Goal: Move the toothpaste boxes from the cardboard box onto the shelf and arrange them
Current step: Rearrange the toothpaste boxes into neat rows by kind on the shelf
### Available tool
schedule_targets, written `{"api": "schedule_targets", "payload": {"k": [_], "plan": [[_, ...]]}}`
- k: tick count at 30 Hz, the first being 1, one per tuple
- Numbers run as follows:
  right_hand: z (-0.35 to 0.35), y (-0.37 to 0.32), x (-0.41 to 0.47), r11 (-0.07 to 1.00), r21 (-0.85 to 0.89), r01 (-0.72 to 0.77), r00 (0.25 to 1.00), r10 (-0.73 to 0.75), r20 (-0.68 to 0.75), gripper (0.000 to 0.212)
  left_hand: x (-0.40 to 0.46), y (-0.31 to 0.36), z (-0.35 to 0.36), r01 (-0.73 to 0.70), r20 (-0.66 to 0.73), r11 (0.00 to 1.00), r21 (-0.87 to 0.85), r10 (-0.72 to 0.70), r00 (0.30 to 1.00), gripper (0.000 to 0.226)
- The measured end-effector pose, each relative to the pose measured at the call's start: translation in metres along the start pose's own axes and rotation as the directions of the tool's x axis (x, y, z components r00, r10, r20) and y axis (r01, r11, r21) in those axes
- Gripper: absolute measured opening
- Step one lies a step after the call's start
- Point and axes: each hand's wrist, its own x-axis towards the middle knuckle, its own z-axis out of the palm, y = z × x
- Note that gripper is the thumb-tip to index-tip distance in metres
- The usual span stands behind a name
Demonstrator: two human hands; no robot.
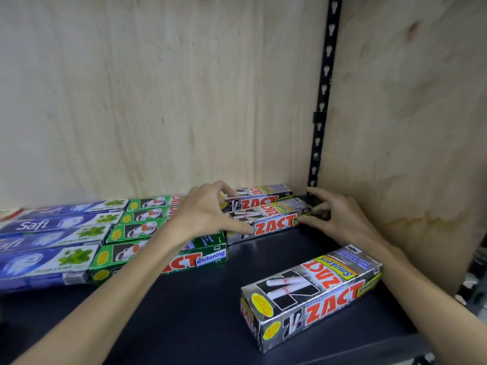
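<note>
From the head view, both hands bracket 2 silver boxes (266, 216) lying lengthwise at the back right of the shelf (184, 299). The left hand (208, 212) has its fingers curled over their left end; the right hand (334, 217) touches the right end with loose fingers. 1 more silver box (311, 293) lies askew, nearer the right hand.

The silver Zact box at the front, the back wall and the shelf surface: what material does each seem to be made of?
Silver Zact box: printed cardboard with a glossy, metallic-looking finish; it shows sharp folds and bright reflections.
Back wall: probably bare plywood, matt; pale grain and knots are visible.
Shelf surface: dark, smooth, slightly shiny; painted metal or laminate, the picture cannot settle which.
</note>
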Motion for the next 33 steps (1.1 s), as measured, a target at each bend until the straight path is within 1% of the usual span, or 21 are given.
{"api": "schedule_targets", "payload": {"k": [2,4,8,14,16,18,20,23,26,29,33], "plan": [[-0.002,0.000,-0.001,1.000,0.000,0.005,1.000,-0.005,-0.006,0.080,0.001,0.000,0.002,0.014,0.031,0.999,0.041,-0.015,0.999,0.085],[-0.003,0.000,-0.002,1.000,-0.005,0.009,1.000,-0.009,-0.007,0.079,0.002,0.002,0.004,0.026,0.000,0.998,0.065,-0.026,1.000,0.080],[-0.002,0.002,-0.001,1.000,-0.030,-0.001,0.999,0.000,-0.035,0.076,0.005,0.004,0.009,0.044,-0.057,0.998,0.044,-0.041,0.997,0.079],[-0.005,0.001,-0.001,1.000,-0.025,-0.011,0.999,0.010,-0.052,0.066,0.003,0.005,0.021,0.022,-0.150,1.000,-0.019,-0.025,0.988,0.078],[-0.003,0.003,0.000,0.998,-0.056,0.002,0.999,-0.005,-0.046,0.064,0.003,0.006,0.025,0.013,-0.147,1.000,0.017,-0.010,0.989,0.079],[-0.001,0.005,0.002,0.997,-0.082,0.016,0.997,-0.022,-0.077,0.063,0.003,0.006,0.026,0.000,-0.112,1.000,0.027,0.004,0.994,0.080],[0.000,0.007,0.003,0.997,-0.070,0.023,0.994,-0.030,-0.105,0.067,0.002,0.007,0.024,-0.025,-0.079,1.000,-0.014,0.024,0.997,0.078],[0.001,0.006,0.004,0.999,-0.032,0.025,0.996,-0.028,-0.084,0.077,0.000,0.009,0.020,-0.047,-0.044,0.996,-0.072,0.044,0.998,0.078],[0.000,0.007,0.005,0.999,-0.035,0.003,0.997,-0.006,-0.082,0.079,0.005,0.010,0.020,-0.053,-0.037,0.993,-0.107,0.049,0.998,0.077],[0.000,0.008,0.008,0.999,-0.039,-0.017,0.996,0.014,-0.086,0.079,0.014,0.008,0.023,-0.031,-0.071,0.995,-0.099,0.024,0.997,0.073],[-0.002,0.009,0.015,0.999,-0.039,-0.009,0.998,0.006,-0.063,0.081,0.022,0.004,0.025,0.019,-0.129,0.999,-0.046,-0.025,0.991,0.077]]}}
